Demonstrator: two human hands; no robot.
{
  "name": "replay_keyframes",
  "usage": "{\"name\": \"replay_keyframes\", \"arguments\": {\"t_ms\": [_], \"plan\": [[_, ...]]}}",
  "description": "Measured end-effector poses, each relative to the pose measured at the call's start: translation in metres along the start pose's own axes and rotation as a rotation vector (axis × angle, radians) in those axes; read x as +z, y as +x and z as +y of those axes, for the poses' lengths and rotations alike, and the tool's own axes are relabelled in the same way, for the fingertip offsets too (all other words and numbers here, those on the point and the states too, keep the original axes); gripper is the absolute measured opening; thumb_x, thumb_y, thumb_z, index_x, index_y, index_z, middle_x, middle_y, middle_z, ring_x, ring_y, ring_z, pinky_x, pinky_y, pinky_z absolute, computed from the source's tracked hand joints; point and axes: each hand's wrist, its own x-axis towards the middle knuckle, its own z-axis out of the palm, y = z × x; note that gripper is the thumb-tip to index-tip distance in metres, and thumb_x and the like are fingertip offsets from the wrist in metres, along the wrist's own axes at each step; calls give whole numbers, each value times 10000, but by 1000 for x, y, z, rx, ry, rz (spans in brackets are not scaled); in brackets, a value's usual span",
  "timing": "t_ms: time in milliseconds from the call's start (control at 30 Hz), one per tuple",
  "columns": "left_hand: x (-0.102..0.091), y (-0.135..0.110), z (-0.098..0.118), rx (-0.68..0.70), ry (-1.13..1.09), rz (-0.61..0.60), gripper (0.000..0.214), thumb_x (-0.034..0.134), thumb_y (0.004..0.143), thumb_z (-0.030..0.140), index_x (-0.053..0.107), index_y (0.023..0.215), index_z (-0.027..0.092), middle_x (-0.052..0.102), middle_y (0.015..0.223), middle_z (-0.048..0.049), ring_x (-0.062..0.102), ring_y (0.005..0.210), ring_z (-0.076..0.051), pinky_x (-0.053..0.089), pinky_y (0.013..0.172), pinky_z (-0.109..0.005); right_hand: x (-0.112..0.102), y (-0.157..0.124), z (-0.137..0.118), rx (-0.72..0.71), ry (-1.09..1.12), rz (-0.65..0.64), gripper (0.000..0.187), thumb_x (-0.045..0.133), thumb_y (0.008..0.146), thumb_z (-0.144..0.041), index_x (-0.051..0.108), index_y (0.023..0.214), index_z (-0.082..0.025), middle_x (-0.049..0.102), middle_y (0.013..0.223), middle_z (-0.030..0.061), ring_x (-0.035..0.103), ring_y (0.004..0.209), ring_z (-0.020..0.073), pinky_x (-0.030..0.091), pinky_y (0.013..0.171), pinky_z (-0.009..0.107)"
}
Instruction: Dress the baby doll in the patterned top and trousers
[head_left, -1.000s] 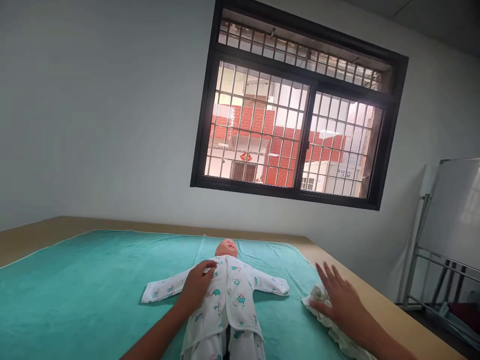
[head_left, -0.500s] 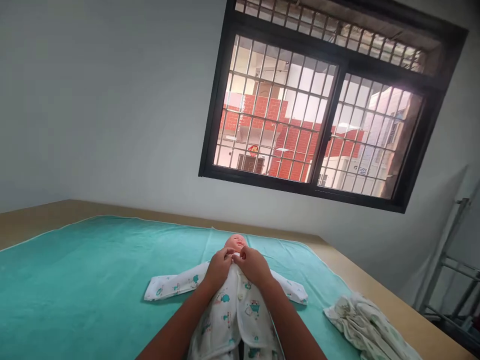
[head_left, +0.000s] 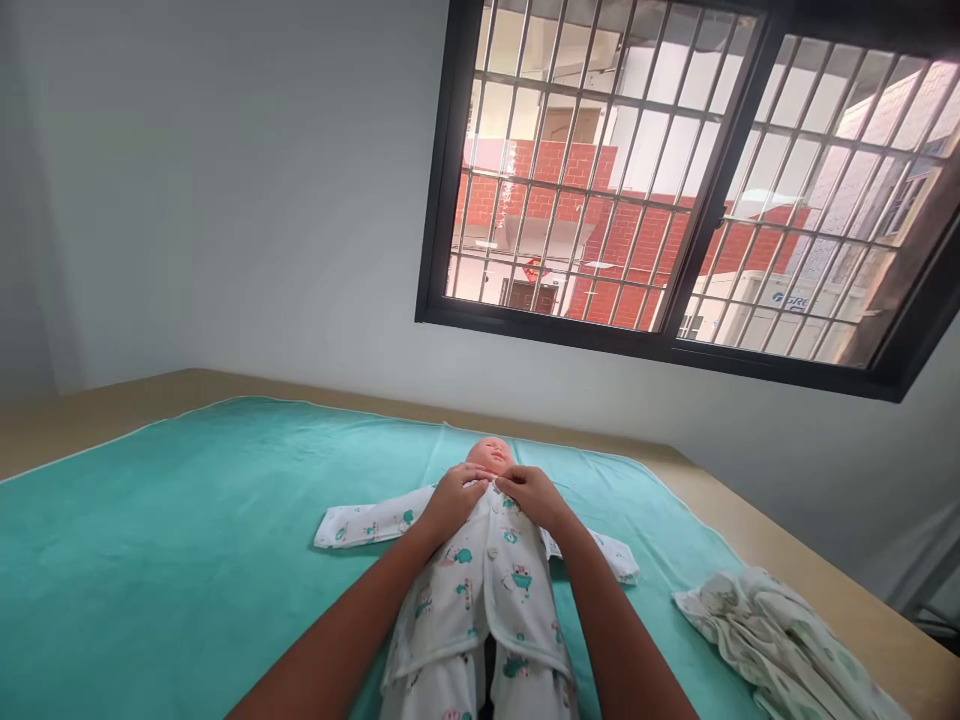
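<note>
A baby doll (head_left: 491, 453) lies face up, its head toward the wall. It wears a white printed jacket (head_left: 461, 580) with buttons down the front, and matching trousers (head_left: 442, 692). Both sleeves stretch out to the sides. My left hand (head_left: 456, 497) pinches the jacket's collar just below the doll's chin. Opposite it, my right hand (head_left: 534, 495) has its fingertips closed on the other side of the collar. The two hands nearly meet, and the cloth between the fingertips is mostly hidden. Lower down, the front edges lie together, with a button (head_left: 492, 553) showing.
A teal blanket (head_left: 225, 540) covers most of the wooden tabletop (head_left: 840, 590). Crumpled white cloth (head_left: 780, 630) lies at the right. Behind the table stand a grey wall (head_left: 225, 200) and a barred window (head_left: 675, 345). Part of a metal frame (head_left: 934, 575) shows at the right edge.
My view has shifted, so the doll and table sit higher in it. My hands stay at the collar; the right hand's fingers have flattened down onto the cloth, and the upper front edges lie closer together.
</note>
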Motion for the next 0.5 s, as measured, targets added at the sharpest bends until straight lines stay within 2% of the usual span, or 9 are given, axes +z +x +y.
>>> {"name": "replay_keyframes", "arguments": {"t_ms": [133, 333, 500], "plan": [[1, 1, 0, -16, 7, -13, 319, 494, 808, 242, 768, 969, 216, 710, 1146, -42, 592, 1154, -199, 398, 1081, -328, -5, -4, 1, -9, 65, -52, 263, 553, 768, -353, 731, 759, -160, 669, 732, -7, 543, 690, 139, 392, 635, 235], [-1, 3, 1, -45, 22, -43, 346, 496, 779, 208, 769, 992, 209, 684, 1206, -51, 590, 1170, -214, 401, 1086, -340, 14, -2, 0, 62, 18, 106, 240, 521, 763, -318, 708, 751, -168, 668, 732, 6, 556, 707, 149, 382, 646, 242], [-2, 1, 3, -12, 46, -37, 392, 483, 772, 180, 740, 1066, 215, 690, 1194, -40, 585, 1169, -206, 407, 1078, -336, 24, 1, -3, 109, -59, 201, 217, 506, 776, -302, 680, 744, -177, 671, 748, 13, 561, 712, 151, 386, 658, 247]]}}
